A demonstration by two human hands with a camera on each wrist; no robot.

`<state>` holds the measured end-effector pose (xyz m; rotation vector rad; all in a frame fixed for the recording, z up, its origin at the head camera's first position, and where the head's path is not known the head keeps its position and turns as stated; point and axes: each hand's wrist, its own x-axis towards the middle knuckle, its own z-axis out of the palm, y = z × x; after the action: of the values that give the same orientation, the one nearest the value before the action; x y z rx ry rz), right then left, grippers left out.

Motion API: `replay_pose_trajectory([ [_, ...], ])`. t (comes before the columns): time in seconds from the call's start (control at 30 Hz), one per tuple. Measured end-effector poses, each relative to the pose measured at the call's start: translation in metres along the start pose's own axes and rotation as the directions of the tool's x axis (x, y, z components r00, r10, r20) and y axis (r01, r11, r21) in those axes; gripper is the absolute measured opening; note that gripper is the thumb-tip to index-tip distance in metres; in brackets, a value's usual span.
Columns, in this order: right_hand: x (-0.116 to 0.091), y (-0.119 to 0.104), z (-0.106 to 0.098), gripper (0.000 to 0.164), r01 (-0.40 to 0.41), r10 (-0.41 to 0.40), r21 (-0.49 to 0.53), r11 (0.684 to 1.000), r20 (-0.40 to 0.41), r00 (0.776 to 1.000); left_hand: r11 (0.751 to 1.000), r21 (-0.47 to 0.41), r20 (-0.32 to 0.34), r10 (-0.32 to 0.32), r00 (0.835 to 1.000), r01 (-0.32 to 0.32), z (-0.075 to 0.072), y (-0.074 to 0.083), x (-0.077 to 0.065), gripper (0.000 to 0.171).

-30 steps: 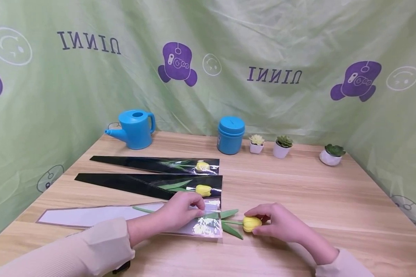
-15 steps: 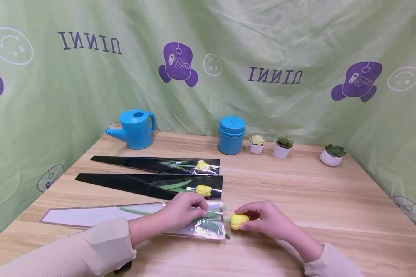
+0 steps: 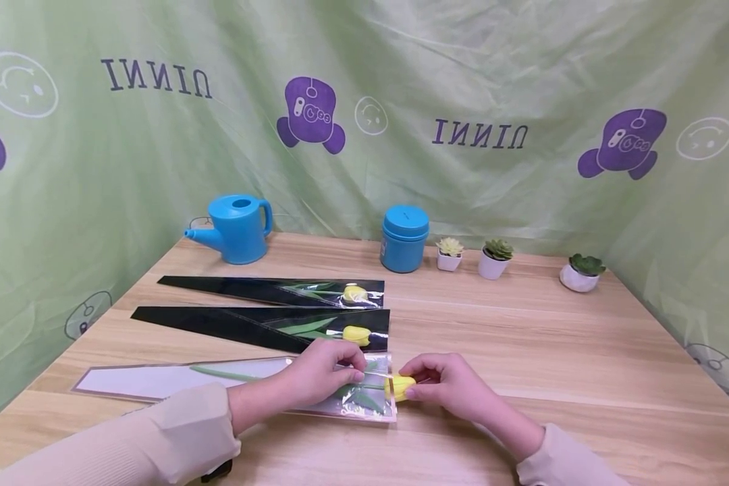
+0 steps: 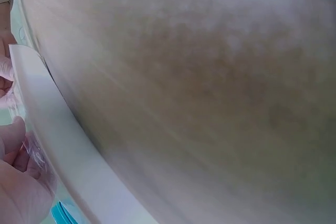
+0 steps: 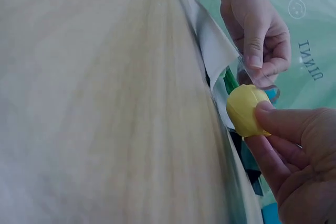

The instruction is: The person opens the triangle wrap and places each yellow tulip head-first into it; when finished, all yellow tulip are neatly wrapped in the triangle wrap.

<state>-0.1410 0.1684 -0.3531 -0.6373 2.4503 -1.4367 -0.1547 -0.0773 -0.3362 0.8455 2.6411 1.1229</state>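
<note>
A yellow artificial tulip point(image 3: 399, 388) lies mostly inside a white flower sleeve point(image 3: 127, 379) with a clear front, its green stem and leaves showing through the film. Its bloom sits at the sleeve's open right end, partly under the film edge. My right hand point(image 3: 452, 385) pinches the bloom between thumb and fingers; the right wrist view shows this grip on the tulip point(image 5: 242, 108) closely. With thumb and fingertips, my left hand point(image 3: 323, 372) pinches the clear film near the opening and lifts it off the white backing. Its fingers cover part of the stem.
Behind lie two black flower sleeves point(image 3: 219, 322), each holding a yellow tulip. Along the back stand a blue watering can point(image 3: 238, 229), a blue lidded canister point(image 3: 404, 239) and several small potted succulents point(image 3: 494, 260). A green printed curtain point(image 3: 462, 61) surrounds the wooden table point(image 3: 522, 337).
My right hand has moved left, sliding the tulip deeper into the white sleeve; the leaves and stem are now under the film. The left hand stays almost where it was, still holding the film.
</note>
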Motion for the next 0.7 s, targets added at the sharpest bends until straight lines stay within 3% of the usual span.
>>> replay_pose_trajectory([
  [0.27,0.004,0.003,0.010,0.022,0.024,-0.024,0.051,0.998,-0.009,1.000,1.000,0.001,0.004,0.005,1.000,-0.005,0.001,-0.001,0.001,0.006],
  [0.7,0.014,0.000,0.023,0.022,-0.057,0.069,0.127,0.990,-0.089,0.994,1.000,0.015,-0.005,-0.014,1.000,0.014,-0.002,-0.002,0.002,0.007],
])
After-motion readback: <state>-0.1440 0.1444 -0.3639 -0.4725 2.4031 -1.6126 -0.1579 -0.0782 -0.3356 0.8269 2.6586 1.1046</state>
